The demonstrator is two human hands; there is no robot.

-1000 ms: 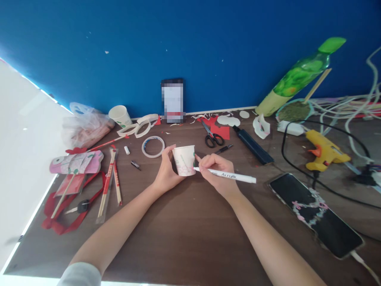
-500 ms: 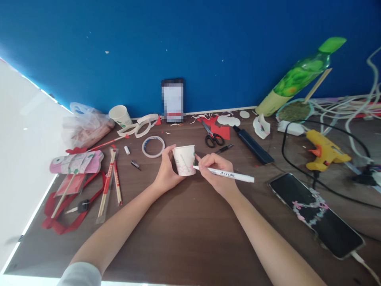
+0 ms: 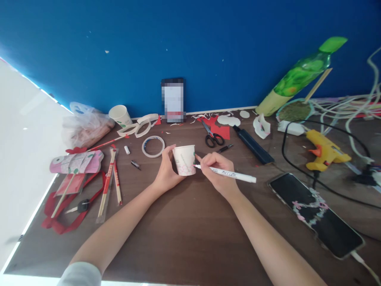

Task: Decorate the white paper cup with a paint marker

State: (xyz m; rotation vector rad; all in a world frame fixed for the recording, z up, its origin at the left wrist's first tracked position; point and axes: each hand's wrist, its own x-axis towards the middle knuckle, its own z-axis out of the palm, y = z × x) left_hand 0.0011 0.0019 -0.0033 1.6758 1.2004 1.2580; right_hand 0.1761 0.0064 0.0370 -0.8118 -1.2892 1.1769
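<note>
A white paper cup [image 3: 185, 161] with green print and faint pink lines near its base is upright at the middle of the table. My left hand [image 3: 166, 171] is closed around its left side, thumb toward me and fingers partly hidden behind it. My right hand [image 3: 218, 171] grips a white acrylic marker [image 3: 235, 176]. The marker's pink tip points left at the cup's lower right side; whether it touches, I cannot tell. Just behind my hands lie a roll of tape [image 3: 153, 147], black-handled scissors [image 3: 213, 137] and a black pen [image 3: 224, 148].
A phone [image 3: 173, 101] leans on the blue wall. At right are a yellow glue gun [image 3: 326, 151], a corded phone [image 3: 318, 214], a dark blue case [image 3: 254, 145] and a tilted green bottle [image 3: 300, 77]. Wrapped chopsticks [image 3: 108, 182] and another paper cup [image 3: 120, 115] are at left.
The marker has shifted slightly to the right, its tip drawing back a little from the cup's pink lines. My left hand and the cup stay nearly still.
</note>
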